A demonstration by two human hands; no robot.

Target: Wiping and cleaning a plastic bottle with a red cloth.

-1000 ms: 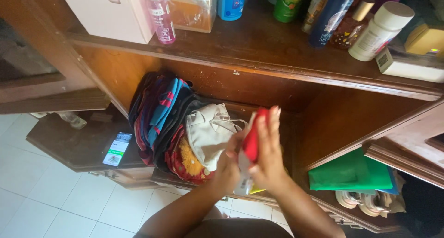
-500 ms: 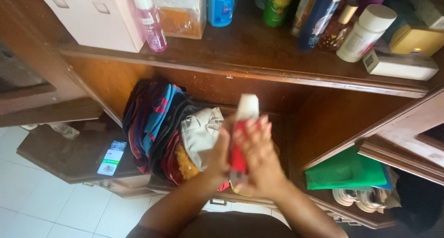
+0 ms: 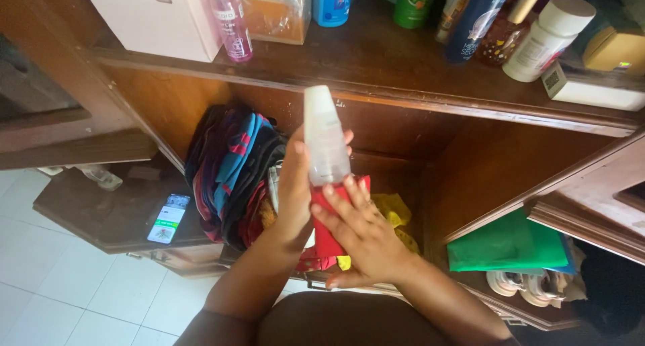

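The left hand now holds a white bottle upright in front of the open wooden cabinet, fingers wrapped round its lower part; a second ago only the red cloth showed between the palms, so the bottle has risen clear of it; the right hand lies flat against the cloth, fingers spread and extended, pressing it to the bottle's base rather than clenching; this looks like wiping, with the upper body already bare. Behind hangs folded clothing; a phone lies on the low ledge.
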